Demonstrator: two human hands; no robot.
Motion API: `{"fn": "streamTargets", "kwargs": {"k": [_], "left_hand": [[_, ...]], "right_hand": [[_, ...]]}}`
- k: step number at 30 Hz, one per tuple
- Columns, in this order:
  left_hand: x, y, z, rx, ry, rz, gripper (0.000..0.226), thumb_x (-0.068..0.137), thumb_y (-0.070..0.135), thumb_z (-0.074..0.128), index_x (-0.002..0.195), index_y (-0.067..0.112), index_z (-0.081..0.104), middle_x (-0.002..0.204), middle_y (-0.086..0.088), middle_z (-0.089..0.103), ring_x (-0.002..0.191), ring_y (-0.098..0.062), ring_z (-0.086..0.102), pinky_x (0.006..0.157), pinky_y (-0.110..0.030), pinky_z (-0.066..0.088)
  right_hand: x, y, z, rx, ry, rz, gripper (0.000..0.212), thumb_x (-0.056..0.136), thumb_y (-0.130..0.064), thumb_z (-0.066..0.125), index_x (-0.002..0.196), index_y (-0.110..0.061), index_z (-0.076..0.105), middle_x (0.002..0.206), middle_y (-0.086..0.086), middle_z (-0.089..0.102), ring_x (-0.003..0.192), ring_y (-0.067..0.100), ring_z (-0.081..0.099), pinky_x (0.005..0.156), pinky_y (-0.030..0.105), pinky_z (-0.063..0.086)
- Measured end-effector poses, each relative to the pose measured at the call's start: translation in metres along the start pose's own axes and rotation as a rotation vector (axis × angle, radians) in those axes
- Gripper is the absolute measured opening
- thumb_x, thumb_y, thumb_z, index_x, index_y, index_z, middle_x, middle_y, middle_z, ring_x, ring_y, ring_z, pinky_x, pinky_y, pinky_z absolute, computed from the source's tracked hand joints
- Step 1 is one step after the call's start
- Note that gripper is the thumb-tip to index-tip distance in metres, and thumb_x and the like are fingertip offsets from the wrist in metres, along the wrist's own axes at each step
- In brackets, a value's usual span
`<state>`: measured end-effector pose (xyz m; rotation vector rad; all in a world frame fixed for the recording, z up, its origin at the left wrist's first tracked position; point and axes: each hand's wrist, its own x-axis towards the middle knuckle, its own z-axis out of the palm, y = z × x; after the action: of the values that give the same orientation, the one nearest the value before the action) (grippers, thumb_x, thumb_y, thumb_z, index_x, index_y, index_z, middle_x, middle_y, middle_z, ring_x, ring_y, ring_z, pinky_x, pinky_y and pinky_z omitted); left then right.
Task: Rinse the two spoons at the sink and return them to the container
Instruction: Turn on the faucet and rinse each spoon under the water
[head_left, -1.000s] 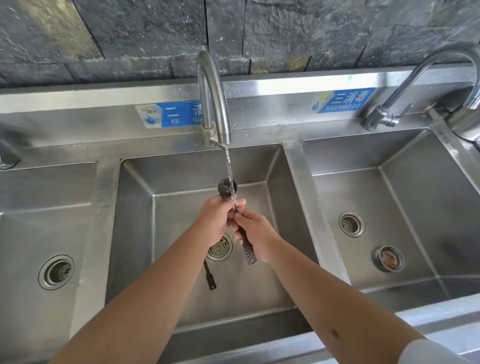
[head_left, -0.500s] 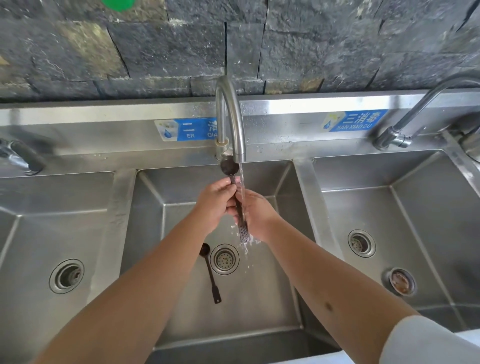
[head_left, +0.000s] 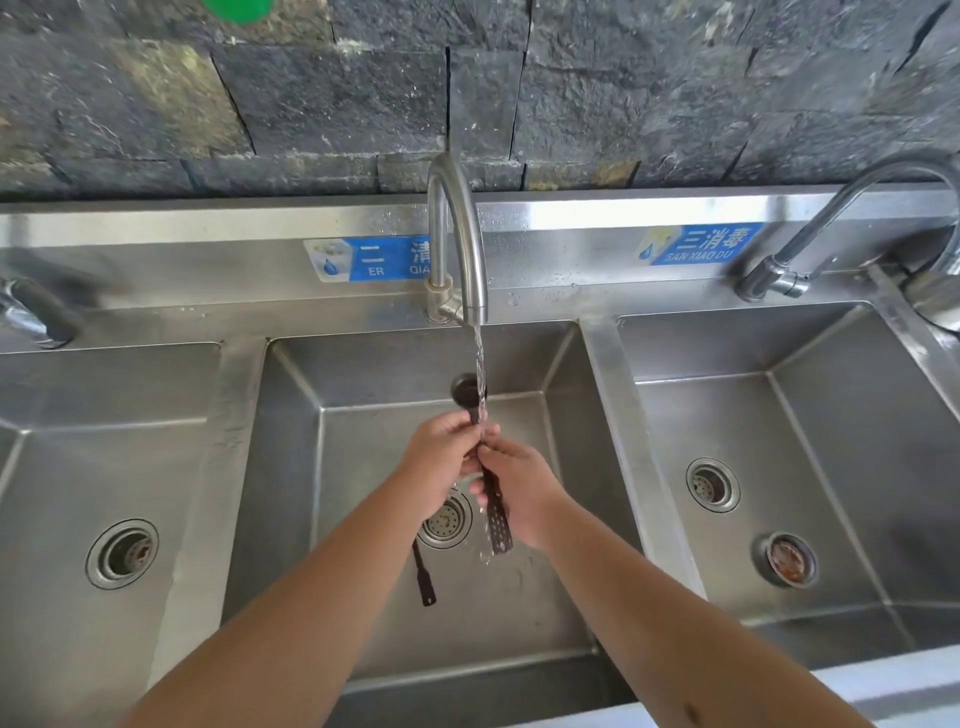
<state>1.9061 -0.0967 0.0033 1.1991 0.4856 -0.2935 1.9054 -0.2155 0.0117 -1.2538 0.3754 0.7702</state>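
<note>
A dark spoon (head_left: 496, 519) with a perforated handle is held over the middle sink basin (head_left: 561, 364), its bowl pointing up under the running water from the middle faucet (head_left: 457, 234). My left hand (head_left: 441, 462) and my right hand (head_left: 519, 493) both grip its handle near the middle. A second dark spoon (head_left: 423, 577) lies on the basin floor beside the drain (head_left: 447, 522); my left forearm hides its bowl end. No container is in view.
The steel sink has three basins; a left basin (head_left: 104, 415) and a right basin (head_left: 779, 415) flank the middle one. Another faucet (head_left: 831, 223) stands at the right, and a tap (head_left: 31, 312) at the left. A dark stone wall rises behind.
The held spoon was lifted close to the spout half a second ago and has dropped lower again. Both hands have kept hold of it. The second spoon has stayed on the basin floor.
</note>
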Motion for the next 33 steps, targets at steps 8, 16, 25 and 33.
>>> {"fn": "streamTargets", "kwargs": {"k": [8,16,25,33], "left_hand": [[-0.022,-0.055,0.004,-0.031,0.019,-0.213,0.016,0.092,0.003,0.057,0.093,0.010,0.071,0.086,-0.006,0.075,0.069,-0.016,0.069,0.056,-0.026,0.055],[-0.035,-0.069,0.002,-0.157,0.112,-0.359,0.008,0.092,0.009,0.059,0.086,0.006,0.065,0.060,-0.003,0.067,0.050,-0.014,0.062,0.051,-0.027,0.050],[-0.035,-0.063,0.001,-0.096,0.120,-0.350,0.007,0.092,0.011,0.060,0.092,0.007,0.065,0.051,-0.005,0.057,0.038,-0.016,0.049,0.042,-0.025,0.041],[-0.030,-0.053,0.003,-0.097,0.176,-0.344,0.015,0.091,0.004,0.059,0.097,0.013,0.069,0.055,0.002,0.064,0.041,-0.008,0.051,0.042,-0.022,0.048]], "right_hand": [[-0.030,0.049,-0.026,-0.048,0.143,0.094,0.019,0.098,-0.008,0.052,0.103,-0.006,0.069,0.067,0.008,0.065,0.044,0.013,0.051,0.040,0.024,0.039],[-0.038,0.054,-0.032,-0.023,0.070,0.203,0.024,0.098,-0.014,0.052,0.086,-0.005,0.069,0.063,0.009,0.065,0.050,0.019,0.058,0.041,0.025,0.042],[-0.038,0.051,-0.022,0.140,0.063,0.290,0.023,0.101,-0.017,0.046,0.088,-0.008,0.063,0.060,0.005,0.058,0.048,0.015,0.054,0.041,0.023,0.039],[-0.036,0.034,-0.006,0.190,0.212,0.241,0.020,0.099,-0.014,0.052,0.089,-0.003,0.065,0.059,0.007,0.059,0.042,0.014,0.050,0.038,0.024,0.041]]}}
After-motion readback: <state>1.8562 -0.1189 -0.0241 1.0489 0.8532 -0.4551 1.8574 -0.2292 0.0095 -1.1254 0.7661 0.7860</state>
